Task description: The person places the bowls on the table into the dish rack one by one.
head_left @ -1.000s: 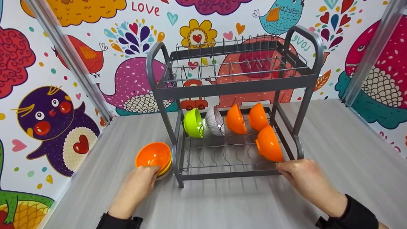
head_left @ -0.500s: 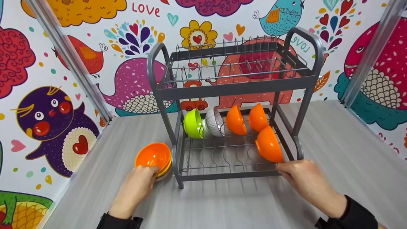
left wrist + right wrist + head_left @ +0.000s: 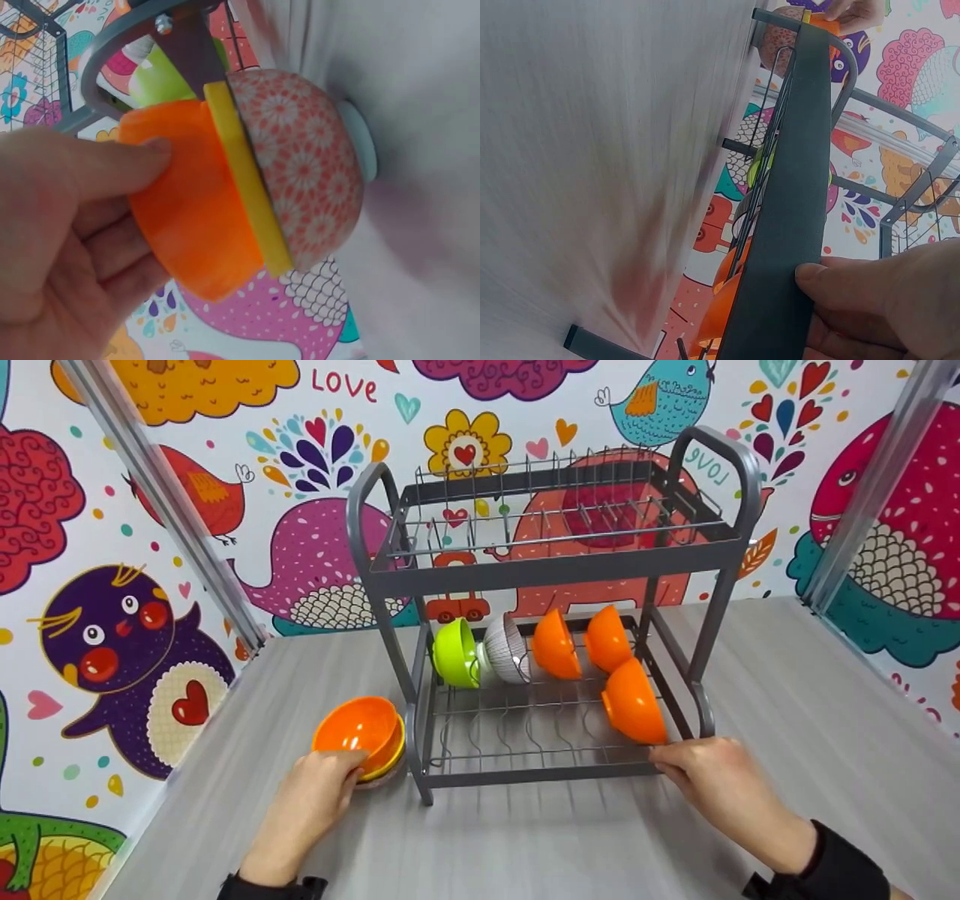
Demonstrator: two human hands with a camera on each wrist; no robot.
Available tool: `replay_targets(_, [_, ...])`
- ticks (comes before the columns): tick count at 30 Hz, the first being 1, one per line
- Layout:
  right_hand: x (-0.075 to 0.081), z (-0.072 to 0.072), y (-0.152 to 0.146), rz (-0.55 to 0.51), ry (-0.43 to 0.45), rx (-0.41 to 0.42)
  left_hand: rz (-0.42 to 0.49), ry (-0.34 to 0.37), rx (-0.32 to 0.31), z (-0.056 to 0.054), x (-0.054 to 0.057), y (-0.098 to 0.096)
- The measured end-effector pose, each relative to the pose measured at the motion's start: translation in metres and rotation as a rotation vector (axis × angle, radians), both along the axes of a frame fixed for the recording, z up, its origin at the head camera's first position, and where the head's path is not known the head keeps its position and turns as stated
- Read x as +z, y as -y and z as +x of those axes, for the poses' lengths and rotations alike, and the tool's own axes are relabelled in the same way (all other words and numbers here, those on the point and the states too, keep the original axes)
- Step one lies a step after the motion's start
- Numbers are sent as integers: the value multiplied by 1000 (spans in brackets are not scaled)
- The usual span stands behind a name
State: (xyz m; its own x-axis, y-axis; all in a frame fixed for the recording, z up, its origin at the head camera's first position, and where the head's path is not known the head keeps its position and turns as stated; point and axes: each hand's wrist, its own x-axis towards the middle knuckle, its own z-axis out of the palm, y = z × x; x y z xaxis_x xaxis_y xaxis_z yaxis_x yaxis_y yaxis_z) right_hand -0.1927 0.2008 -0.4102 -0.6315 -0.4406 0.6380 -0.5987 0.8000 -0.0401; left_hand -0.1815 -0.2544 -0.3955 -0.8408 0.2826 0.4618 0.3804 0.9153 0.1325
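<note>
Left hand: The left hand (image 3: 316, 795) pinched the round, shiny orange bowl (image 3: 356, 724) at its near edge, with the thumb on the side of the bowl.
Bowl pile: The orange bowl was at the top of a pile, on the bench just left of the rack. Its low part was hidden inside the round yellow bowl (image 3: 248, 180). The yellow bowl sat in the round pink bowl with white flowers (image 3: 304, 169), with just a yellow band showing above it. The pink bowl had a pale foot.
Right hand: The right hand (image 3: 716, 784) pinched the low front bar of the rack, near its right corner.
Rack: The dark grey metal dish rack (image 3: 551, 571) stood on the pale grey bench (image 3: 495, 847) and had two shelves made with thin wires.
Low shelf, back row: Four bowls leaned on their sides, with their mouths facing right. From left to right came a bright green bowl (image 3: 452, 654), a white bowl with thin dark lines (image 3: 505, 649), an orange rack bowl (image 3: 553, 645) and another orange rack bowl (image 3: 606, 639).
Low shelf, front: One more orange rack bowl (image 3: 634, 701) leaned at the right end, close to the right hand.
Wall: The white wall with bright animal pictures (image 3: 409, 450) was behind the rack.
</note>
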Motion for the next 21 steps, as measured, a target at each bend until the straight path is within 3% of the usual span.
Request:
replay_targets(4, [-1,0,0,4,-11,8,-9,-158,-44,8,4,5])
replay_targets(11, [-1,1,1,0,13,2,-53,-301,-101,25,20,4])
replay_targets(21, [0,2,1,-4,31,-18,-53,-348,-238,43,37,-12])
